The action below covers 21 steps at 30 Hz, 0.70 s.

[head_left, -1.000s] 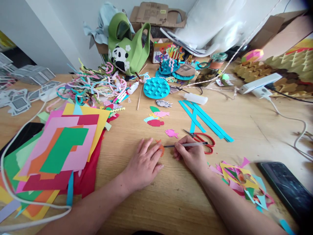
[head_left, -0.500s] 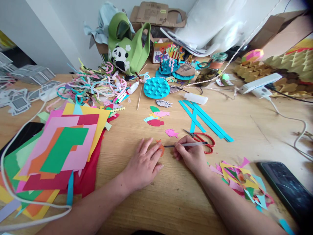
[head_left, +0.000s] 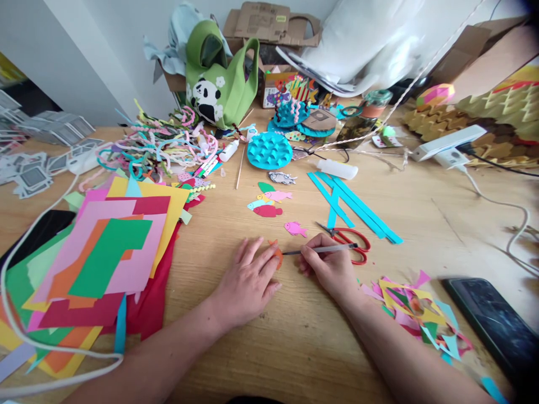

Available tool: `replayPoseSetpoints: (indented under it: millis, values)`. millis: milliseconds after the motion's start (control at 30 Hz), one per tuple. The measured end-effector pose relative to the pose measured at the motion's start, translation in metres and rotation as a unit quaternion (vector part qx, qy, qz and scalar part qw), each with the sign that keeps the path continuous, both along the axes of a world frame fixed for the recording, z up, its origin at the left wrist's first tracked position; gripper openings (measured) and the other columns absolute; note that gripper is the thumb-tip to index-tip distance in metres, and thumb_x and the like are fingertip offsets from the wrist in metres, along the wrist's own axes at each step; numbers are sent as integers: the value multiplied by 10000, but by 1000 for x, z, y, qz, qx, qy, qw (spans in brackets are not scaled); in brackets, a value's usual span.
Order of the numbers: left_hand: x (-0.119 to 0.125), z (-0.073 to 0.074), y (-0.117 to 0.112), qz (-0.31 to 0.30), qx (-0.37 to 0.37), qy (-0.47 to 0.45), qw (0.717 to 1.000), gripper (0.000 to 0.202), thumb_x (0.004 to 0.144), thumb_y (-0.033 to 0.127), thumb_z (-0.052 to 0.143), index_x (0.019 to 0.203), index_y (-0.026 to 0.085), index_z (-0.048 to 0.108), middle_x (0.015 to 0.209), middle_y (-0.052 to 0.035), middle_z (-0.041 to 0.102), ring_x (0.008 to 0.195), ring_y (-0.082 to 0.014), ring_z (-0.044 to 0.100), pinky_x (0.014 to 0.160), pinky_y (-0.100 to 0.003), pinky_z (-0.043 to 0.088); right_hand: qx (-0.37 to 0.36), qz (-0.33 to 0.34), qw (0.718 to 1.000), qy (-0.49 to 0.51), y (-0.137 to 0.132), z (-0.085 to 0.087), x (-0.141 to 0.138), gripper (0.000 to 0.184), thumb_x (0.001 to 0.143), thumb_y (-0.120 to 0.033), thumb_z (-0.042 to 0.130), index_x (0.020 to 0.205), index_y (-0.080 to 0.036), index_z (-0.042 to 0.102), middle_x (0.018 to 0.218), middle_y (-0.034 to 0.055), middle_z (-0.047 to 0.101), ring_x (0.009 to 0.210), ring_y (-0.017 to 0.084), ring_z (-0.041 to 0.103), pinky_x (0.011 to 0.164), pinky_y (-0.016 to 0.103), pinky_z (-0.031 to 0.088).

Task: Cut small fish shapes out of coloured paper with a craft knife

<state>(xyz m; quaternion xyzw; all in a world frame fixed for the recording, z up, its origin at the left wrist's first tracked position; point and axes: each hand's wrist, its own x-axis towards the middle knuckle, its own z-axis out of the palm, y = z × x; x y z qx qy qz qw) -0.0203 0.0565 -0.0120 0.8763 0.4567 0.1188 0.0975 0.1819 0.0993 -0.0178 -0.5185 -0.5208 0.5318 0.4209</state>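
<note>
While paper and scraps are crowding the tabletop, the right grip is clamping a pen and the left grip is pressing, open-palmed, on a cutout.

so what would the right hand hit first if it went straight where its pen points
Likely the orange paper cutout, which the pen tip seems to touch; the left hand pinning it lies just beyond.
</note>
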Motion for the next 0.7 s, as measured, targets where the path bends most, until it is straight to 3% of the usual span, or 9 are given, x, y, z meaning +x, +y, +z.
replayPoseSetpoints:
  millis: [700]
  values:
    - [0, 1, 0, -1, -3, 4, 1000, 460, 966, 392, 470, 1370, 172, 488, 1490, -60, 446, 1424, -325, 252, 1175, -548, 191, 3, -2, 1000, -8, 0, 0, 1, 244, 821, -359, 664, 716, -206, 506, 512, -13, 607, 399, 117, 547, 379, 214, 440]
